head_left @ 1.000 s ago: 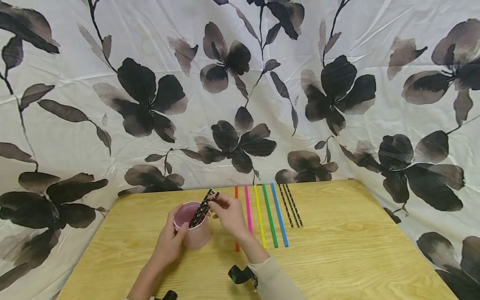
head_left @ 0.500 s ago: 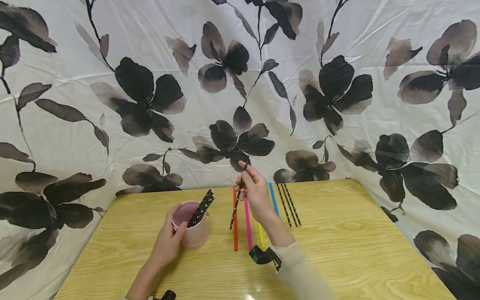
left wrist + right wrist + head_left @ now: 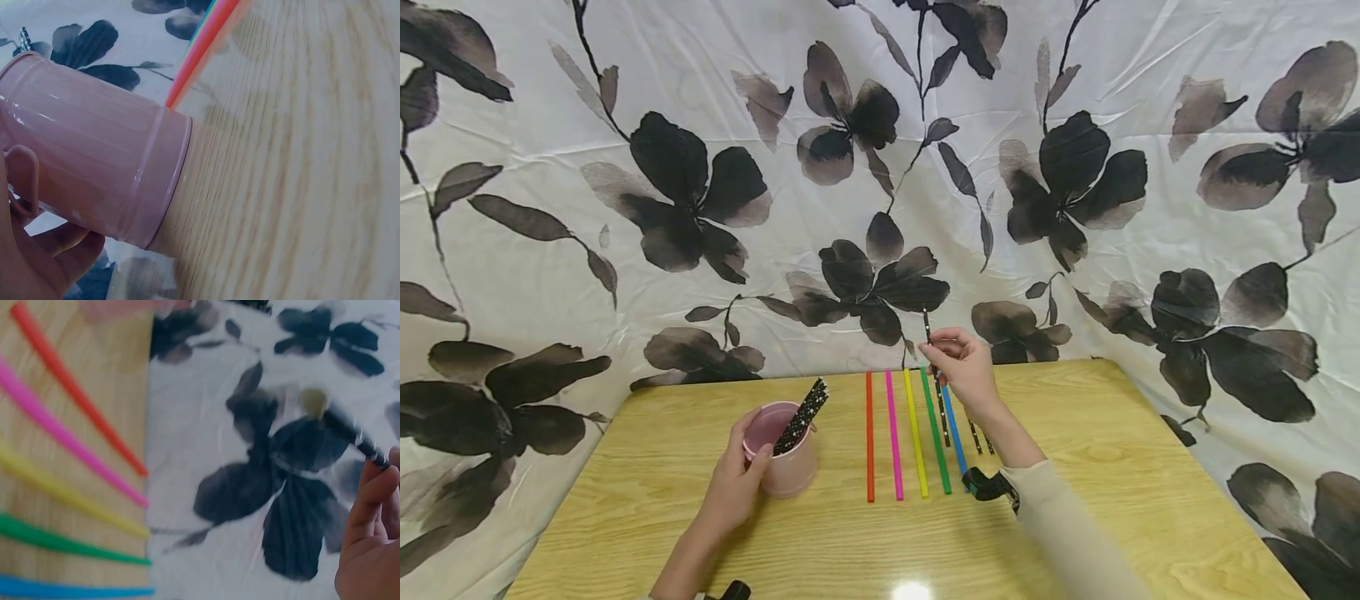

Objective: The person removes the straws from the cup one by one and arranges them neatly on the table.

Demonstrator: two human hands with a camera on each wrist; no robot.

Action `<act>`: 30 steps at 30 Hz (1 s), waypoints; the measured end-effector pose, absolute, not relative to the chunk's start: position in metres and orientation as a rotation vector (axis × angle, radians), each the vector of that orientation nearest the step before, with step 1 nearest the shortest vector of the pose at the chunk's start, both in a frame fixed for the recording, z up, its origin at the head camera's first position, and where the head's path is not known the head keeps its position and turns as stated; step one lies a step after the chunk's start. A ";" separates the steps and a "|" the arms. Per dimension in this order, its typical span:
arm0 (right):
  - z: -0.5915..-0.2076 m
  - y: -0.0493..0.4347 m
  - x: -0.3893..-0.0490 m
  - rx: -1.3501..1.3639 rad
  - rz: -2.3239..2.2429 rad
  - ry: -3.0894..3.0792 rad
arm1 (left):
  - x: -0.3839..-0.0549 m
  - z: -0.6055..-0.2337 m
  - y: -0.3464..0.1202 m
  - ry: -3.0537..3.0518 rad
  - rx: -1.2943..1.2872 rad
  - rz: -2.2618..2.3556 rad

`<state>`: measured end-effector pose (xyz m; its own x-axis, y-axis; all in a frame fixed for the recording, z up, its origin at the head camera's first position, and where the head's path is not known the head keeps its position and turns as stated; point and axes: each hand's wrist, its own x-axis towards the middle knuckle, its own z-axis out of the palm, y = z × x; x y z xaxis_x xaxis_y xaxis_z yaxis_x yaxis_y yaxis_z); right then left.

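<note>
My left hand grips the side of a small pink pail that stands on the table. Inside it leans a bundle of black dotted straws, their tops above the rim. In the left wrist view the pail shows a wire-like side handle, with fingers curled under it. My right hand pinches a single black dotted straw, held upright and slightly tilted over the green straw and blue straw. Part of the row of dotted straws on the table is hidden behind this hand.
Left of the green straw lie a red straw, a pink straw and a yellow straw, side by side and spaced apart. The wooden table ends at a floral cloth hanging behind it.
My right hand has drawn one dotted straw out of the pail and carried it right, past the coloured straws. The left hand and pail stay in place.
</note>
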<state>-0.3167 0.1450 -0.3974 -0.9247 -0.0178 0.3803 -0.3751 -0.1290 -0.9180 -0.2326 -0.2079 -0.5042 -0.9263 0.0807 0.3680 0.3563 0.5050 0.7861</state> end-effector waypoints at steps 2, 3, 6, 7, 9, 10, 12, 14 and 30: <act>-0.400 0.157 -0.324 0.421 2.092 -1.921 | -0.233 -0.504 -0.208 -2.459 -0.365 -1.392; -0.401 0.162 -0.327 0.408 2.071 -1.939 | -0.233 -0.504 -0.208 -2.455 -0.362 -1.395; -0.405 0.179 -0.335 0.326 2.015 -2.004 | -0.233 -0.504 -0.208 -2.455 -0.361 -1.391; -0.407 0.185 -0.337 0.296 1.994 -2.033 | -0.232 -0.504 -0.208 -2.458 -0.359 -1.386; -0.411 0.195 -0.341 0.240 1.962 -2.078 | -0.232 -0.505 -0.207 -2.465 -0.356 -1.381; -0.414 0.200 -0.344 0.216 1.947 -2.100 | -0.232 -0.505 -0.207 -2.470 -0.355 -1.378; -0.418 0.209 -0.349 0.181 1.918 -2.143 | -0.232 -0.505 -0.207 -2.476 -0.351 -1.375; -0.423 0.217 -0.353 0.160 1.898 -2.188 | -0.232 -0.505 -0.206 -2.475 -0.350 -1.373; -0.451 0.250 -0.366 0.191 1.756 -2.484 | -0.230 -0.506 -0.207 -2.463 -0.349 -1.383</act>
<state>-0.3663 0.2502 -0.4513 -0.9877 -0.0480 0.1486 -0.1561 0.3300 -0.9310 -0.2304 -0.2065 -0.5056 -0.9272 0.0664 0.3686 0.3493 0.5086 0.7870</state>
